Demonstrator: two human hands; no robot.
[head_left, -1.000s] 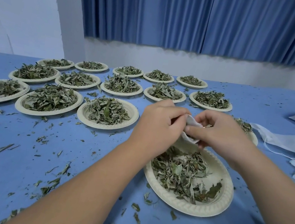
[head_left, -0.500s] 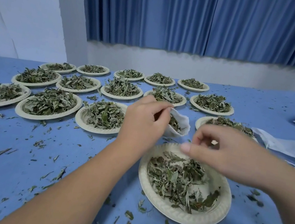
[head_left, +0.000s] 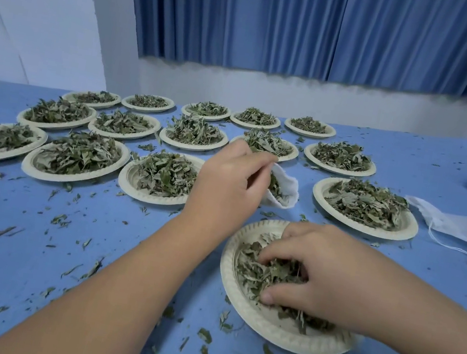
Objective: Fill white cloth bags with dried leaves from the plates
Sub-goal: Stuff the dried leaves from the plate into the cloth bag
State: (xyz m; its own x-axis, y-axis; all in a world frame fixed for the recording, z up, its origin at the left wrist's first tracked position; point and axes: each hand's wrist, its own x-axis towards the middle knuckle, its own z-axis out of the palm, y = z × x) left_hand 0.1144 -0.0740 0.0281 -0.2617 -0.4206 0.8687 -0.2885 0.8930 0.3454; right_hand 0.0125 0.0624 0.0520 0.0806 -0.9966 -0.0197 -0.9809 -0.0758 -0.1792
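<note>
Right hand (head_left: 330, 273) dropped into nearest pale round paper plate (head_left: 237, 310), fingers clenching dried green leaves (head_left: 256, 273). Left hand (head_left: 224, 184) pinches small white cloth bag (head_left: 285, 191) just beyond that plate, part-filled. Many full plates (head_left: 71, 179) beyond it untouched.

Ahead of you a pleated blue curtain (head_left: 313, 26) hangs across the far side, its hem ending above a strip of white wall (head_left: 301, 98). To your left stands a plain white panel (head_left: 29, 3) (faint creases run across it). A blue table (head_left: 6, 287) spreads beneath you.
</note>
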